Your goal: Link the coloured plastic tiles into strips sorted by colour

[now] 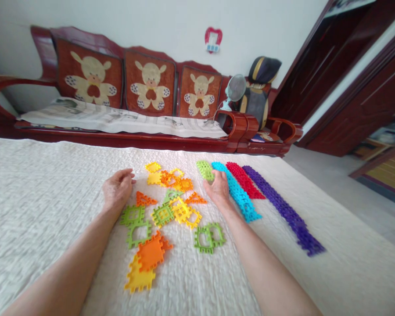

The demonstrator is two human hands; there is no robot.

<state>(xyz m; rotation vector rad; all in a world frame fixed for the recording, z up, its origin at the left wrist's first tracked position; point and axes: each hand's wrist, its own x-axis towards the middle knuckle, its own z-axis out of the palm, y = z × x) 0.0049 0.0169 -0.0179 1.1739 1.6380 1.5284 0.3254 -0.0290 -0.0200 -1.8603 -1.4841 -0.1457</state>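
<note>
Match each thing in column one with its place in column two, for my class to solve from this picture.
Column one
1. purple strip
2. blue strip
3. heart-shaped hanging
4. left hand

Column two
A. between the short green strip and the red strip
B. on the left side of the loose pieces
C. outermost of the strips, on the right
D. on the wall, higher than the sofa

Right pairs: 1-C, 2-A, 3-D, 4-B
</note>
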